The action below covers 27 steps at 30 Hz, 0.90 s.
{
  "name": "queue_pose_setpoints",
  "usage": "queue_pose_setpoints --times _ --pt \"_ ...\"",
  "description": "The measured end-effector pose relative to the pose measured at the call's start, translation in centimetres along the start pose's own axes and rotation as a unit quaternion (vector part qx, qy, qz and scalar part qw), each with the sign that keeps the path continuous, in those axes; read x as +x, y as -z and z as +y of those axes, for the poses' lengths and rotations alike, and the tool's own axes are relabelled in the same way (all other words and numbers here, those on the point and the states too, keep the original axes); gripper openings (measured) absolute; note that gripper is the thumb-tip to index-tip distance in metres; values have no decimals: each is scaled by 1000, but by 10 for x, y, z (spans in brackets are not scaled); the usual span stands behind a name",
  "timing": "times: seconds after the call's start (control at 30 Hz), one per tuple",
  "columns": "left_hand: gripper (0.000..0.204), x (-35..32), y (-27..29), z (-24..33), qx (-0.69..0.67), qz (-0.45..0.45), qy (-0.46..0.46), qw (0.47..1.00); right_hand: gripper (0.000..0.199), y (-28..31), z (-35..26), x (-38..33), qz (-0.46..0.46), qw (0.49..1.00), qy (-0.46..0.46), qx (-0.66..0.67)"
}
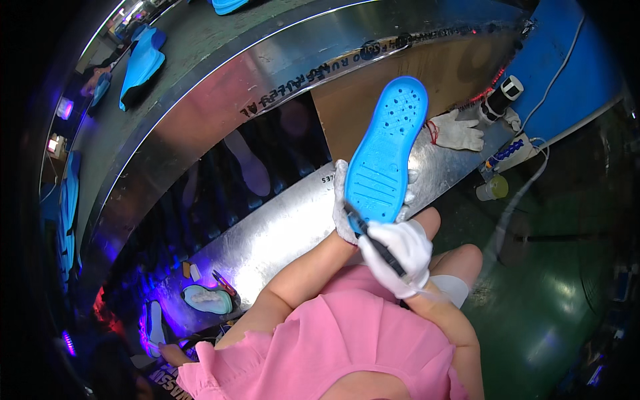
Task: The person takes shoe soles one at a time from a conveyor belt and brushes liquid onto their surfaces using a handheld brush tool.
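My left hand (342, 210), in a white glove, grips a bright blue shoe insole (383, 157) around its heel end. Its thumb side shows along the left edge and fingertips come round the right edge. The insole stands toe end up, with small holes near the toe and raised bars across the heel half. My right hand (400, 257), also white-gloved, is closed around a slim black pen-shaped tool (381, 247). The tool's front end is at the insole's lower left heel edge; whether the tip touches is too small to tell.
A metal bench (260, 250) carries a spare white glove (457, 131), a black-and-white cylinder (501, 99) and a pale insole-shaped piece (207, 300). Beyond its raised metal side, blue insoles (142, 65) lie on a dark green belt (190, 43). Another person's hand (175, 355) is at lower left.
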State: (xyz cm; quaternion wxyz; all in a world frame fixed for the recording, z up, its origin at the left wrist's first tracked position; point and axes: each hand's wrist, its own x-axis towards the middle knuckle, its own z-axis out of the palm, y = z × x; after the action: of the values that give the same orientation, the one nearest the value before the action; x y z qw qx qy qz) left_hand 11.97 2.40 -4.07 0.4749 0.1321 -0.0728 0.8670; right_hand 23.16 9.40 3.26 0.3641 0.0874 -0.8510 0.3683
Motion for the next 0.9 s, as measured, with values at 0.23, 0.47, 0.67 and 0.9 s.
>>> queue_pose_setpoints --times 0.23,0.47,0.67,0.9 --pt "97 17 -19 33 81 116 122 982 21 25 33 14 -80 997 10 11" --pt "55 25 -34 61 200 221 205 932 21 25 22 21 -140 984 -11 114" --pt "47 35 -13 87 698 -79 67 708 34 22 21 13 -129 988 56 69" --pt "30 32 18 106 628 -7 75 775 33 35 0 30 -218 971 77 -64"
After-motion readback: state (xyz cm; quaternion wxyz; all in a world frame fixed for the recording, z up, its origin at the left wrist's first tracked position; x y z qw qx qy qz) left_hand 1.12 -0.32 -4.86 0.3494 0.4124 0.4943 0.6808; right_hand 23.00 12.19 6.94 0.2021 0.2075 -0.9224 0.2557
